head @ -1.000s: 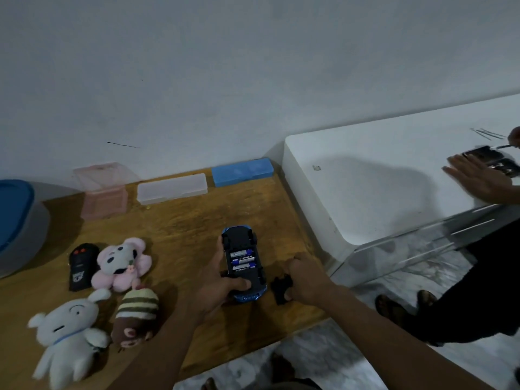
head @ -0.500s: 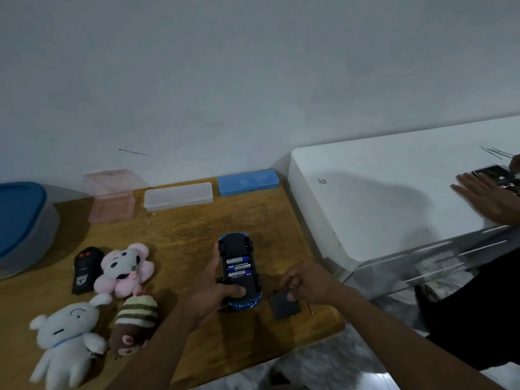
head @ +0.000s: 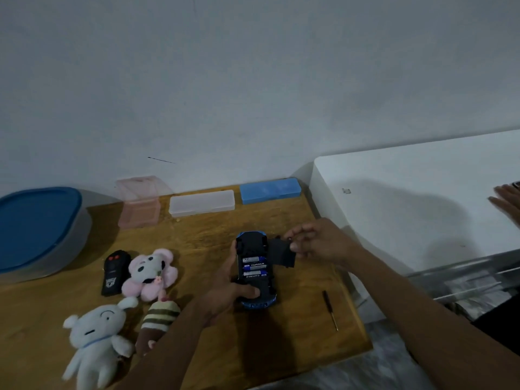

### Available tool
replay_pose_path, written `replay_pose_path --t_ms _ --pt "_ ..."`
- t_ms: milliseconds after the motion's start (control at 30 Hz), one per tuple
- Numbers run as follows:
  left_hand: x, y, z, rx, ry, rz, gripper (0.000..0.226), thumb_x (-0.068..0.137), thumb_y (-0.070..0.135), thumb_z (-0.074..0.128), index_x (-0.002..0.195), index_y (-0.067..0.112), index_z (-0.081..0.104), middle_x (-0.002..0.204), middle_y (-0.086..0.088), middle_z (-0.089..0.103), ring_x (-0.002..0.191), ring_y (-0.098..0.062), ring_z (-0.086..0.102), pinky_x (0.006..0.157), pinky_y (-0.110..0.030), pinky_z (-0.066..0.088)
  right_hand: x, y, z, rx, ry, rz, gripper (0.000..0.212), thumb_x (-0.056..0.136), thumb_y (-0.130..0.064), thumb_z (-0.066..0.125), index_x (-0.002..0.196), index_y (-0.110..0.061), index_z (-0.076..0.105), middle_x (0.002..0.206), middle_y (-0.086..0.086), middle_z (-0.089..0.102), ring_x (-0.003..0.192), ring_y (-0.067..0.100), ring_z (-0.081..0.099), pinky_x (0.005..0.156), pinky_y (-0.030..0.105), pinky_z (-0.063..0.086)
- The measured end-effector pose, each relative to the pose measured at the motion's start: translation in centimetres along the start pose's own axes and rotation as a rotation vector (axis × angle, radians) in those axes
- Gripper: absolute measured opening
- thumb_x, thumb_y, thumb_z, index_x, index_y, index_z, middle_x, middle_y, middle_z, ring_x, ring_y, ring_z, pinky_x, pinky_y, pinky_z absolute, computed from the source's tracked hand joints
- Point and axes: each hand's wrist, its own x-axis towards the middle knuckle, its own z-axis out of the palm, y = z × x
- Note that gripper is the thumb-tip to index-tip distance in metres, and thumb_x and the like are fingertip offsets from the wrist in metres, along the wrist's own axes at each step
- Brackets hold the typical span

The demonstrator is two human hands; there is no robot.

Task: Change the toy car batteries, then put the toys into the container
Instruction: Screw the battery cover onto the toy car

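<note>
The blue toy car (head: 254,304) lies upside down on the wooden table (head: 213,229). Three blue-labelled batteries (head: 254,266) show in its open compartment. My left hand (head: 225,288) grips the car from the left, thumb across its underside. My right hand (head: 318,243) pinches the black battery cover (head: 281,253) just right of the car's upper end, lifted off the table. A black remote (head: 114,271) lies left, beside a pink plush (head: 150,273), a white plush (head: 95,337) and a striped brown plush (head: 157,319). A grey container with a blue lid (head: 36,229) stands at the far left.
A small screwdriver (head: 330,309) lies on the table near its right edge. Pink (head: 138,204), clear (head: 201,202) and blue (head: 270,190) plastic boxes line the wall. A white appliance (head: 408,198) adjoins the table on the right, with another person's hand (head: 506,201) on it.
My right hand picked the battery cover up from the table's front and carried it up beside the car's upper end. The screwdriver now lies uncovered. The left hand kept holding the car.
</note>
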Motion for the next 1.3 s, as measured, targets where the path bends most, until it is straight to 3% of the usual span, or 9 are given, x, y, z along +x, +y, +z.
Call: replay_pose_path --t_ms 100,167,267,533,667,867,1067,1200,1300 --pt "0.1 0.2 -0.3 0.011 -0.032 0.013 0.115 0.067 -0.022 0.067 0.146 0.048 0.021 0.131 -0.008 0.061 0.120 -0.029 0.059 0.103 -0.054 0.044 1.6 -1.0 2.1 -0.039 -0.047 -0.013 0.020 0.083 -0.002 0.068 0.099 -0.013 0.071 0.100 0.008 0.071 0.089 0.018 0.068 0.070 0.023 0.058" --pt "0.0 0.5 -0.4 -0.013 -0.033 0.032 0.105 0.069 -0.025 0.064 0.135 0.051 0.036 0.129 -0.008 0.062 0.119 -0.030 0.059 0.103 -0.053 0.045 2.4 -1.5 3.3 -0.072 -0.066 -0.031 0.019 0.084 -0.002 0.067 0.095 -0.016 0.070 0.100 0.004 0.069 0.093 0.018 0.067 0.072 0.022 0.058" --pt "0.0 0.8 -1.1 -0.024 -0.031 0.049 0.101 0.069 -0.024 0.064 0.121 0.058 0.041 0.127 -0.004 0.064 0.120 -0.028 0.058 0.104 -0.053 0.044 3.1 -2.0 4.7 -0.116 -0.085 -0.060 0.019 0.084 -0.001 0.066 0.092 -0.018 0.070 0.098 -0.001 0.067 0.092 0.014 0.066 0.069 0.020 0.057" --pt "0.8 1.0 -3.3 0.009 -0.019 0.056 0.120 0.059 -0.008 0.079 0.146 0.051 0.020 0.134 -0.003 0.059 0.123 -0.030 0.056 0.104 -0.056 0.042 4.5 -2.6 6.2 -0.196 -0.085 -0.090 0.020 0.085 -0.002 0.066 0.095 -0.018 0.071 0.098 0.001 0.068 0.087 0.014 0.067 0.068 0.020 0.057" --pt "1.0 1.1 -3.7 0.005 -0.024 0.047 0.122 0.060 -0.009 0.079 0.146 0.051 0.018 0.134 -0.006 0.059 0.122 -0.032 0.056 0.103 -0.057 0.042 4.7 -2.8 6.5 -0.220 -0.078 -0.088 0.019 0.085 -0.004 0.066 0.094 -0.021 0.070 0.099 0.000 0.067 0.088 0.015 0.067 0.071 0.023 0.058" --pt "0.7 1.3 -3.2 0.009 -0.034 0.058 0.116 0.066 -0.016 0.072 0.141 0.056 0.022 0.131 -0.006 0.062 0.122 -0.030 0.056 0.103 -0.055 0.044 4.4 -2.8 6.3 -0.299 -0.059 -0.102 0.021 0.084 -0.006 0.068 0.103 -0.016 0.071 0.097 -0.001 0.067 0.084 0.011 0.066 0.065 0.017 0.056" --pt "0.7 1.3 -2.9 0.047 -0.007 0.067 0.121 0.064 -0.012 0.074 0.146 0.053 0.015 0.130 -0.004 0.063 0.121 -0.029 0.057 0.102 -0.055 0.045 4.0 -2.4 6.9 -0.487 0.060 -0.197 0.030 0.080 -0.013 0.073 0.109 -0.018 0.070 0.098 0.000 0.069 0.086 0.009 0.062 0.082 0.026 0.054" --pt "0.4 1.5 -2.5 0.129 0.019 0.097 0.118 0.063 -0.007 0.076 0.144 0.055 0.018 0.124 0.003 0.066 0.118 -0.024 0.059 0.100 -0.053 0.048 3.8 -1.9 7.6 -0.475 0.141 -0.181 0.037 0.081 -0.012 0.073 0.116 -0.016 0.064 0.087 -0.005 0.063 0.078 0.003 0.058 0.073 0.014 0.047" --pt "0.1 1.6 -2.2 0.137 0.033 0.088 0.117 0.066 -0.011 0.073 0.145 0.055 0.017 0.124 0.003 0.065 0.119 -0.022 0.058 0.099 -0.051 0.049 3.9 -1.6 8.0 -0.466 0.198 -0.142 0.037 0.076 -0.011 0.077 0.110 -0.014 0.063 0.082 -0.005 0.061 0.079 0.007 0.060 0.074 0.019 0.051"
